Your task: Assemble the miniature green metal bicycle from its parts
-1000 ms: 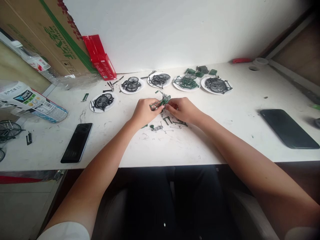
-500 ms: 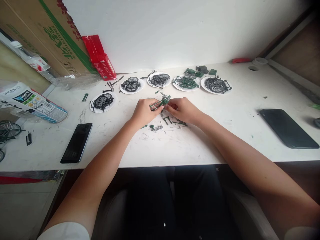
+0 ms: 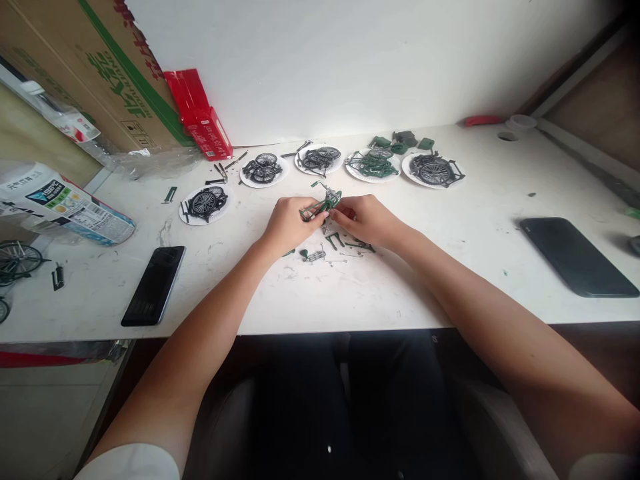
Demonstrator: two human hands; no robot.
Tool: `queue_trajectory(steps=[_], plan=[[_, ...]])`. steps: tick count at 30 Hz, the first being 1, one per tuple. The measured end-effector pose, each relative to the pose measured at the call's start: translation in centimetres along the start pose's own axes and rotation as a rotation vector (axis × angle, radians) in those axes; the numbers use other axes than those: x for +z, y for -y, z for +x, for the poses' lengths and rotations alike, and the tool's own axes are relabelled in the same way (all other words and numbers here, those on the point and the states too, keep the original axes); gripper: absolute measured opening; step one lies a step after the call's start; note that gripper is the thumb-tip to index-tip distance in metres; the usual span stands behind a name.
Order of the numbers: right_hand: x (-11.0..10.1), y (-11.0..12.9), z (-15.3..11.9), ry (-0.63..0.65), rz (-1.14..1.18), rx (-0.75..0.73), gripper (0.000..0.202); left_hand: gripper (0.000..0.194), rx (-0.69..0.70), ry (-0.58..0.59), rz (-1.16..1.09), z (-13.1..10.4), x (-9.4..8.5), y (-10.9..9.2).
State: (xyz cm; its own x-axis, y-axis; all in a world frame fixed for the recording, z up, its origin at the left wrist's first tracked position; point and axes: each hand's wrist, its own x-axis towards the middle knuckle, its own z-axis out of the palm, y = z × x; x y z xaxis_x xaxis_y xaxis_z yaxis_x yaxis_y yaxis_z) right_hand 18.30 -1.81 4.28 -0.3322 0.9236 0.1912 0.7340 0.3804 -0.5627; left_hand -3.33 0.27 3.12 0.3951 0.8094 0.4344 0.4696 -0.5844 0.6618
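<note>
- The small green bicycle frame (image 3: 330, 200) is at the centre of the frame, held up above the white surface (image 3: 320, 300), between both hands.
- Its long axis seems to slant from lower left to upper right; a thin handlebar (image 3: 317, 185) sticks out at the top, towards the upper left. Which end is the front is hard to tell.
- The left hand (image 3: 290, 220) lies directly left of it, fingers clamped on its lower left part.
- The right hand (image 3: 367, 217) is directly right, its bent fingers reaching left to the right end; whether they grip or merely touch, I cannot tell. Neither hand is clearly nearer.
- Just below the hands lie a green forked part (image 3: 333, 241), a silver rack (image 3: 315, 256) and dark rods (image 3: 360, 247).
- Beyond, paper plates (image 3: 373, 181) with wheels and frames curve across the upper middle.
- A phone (image 3: 153, 287) lies lower left.
</note>
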Motion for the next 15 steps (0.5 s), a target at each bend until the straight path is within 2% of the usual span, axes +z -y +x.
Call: queue_trajectory(steps=[15], plan=[[-0.05, 0.0, -0.08, 0.014, -0.009, 0.001, 0.03, 0.022, 0.017, 0.013, 0.021, -0.06, -0.1, -0.14]])
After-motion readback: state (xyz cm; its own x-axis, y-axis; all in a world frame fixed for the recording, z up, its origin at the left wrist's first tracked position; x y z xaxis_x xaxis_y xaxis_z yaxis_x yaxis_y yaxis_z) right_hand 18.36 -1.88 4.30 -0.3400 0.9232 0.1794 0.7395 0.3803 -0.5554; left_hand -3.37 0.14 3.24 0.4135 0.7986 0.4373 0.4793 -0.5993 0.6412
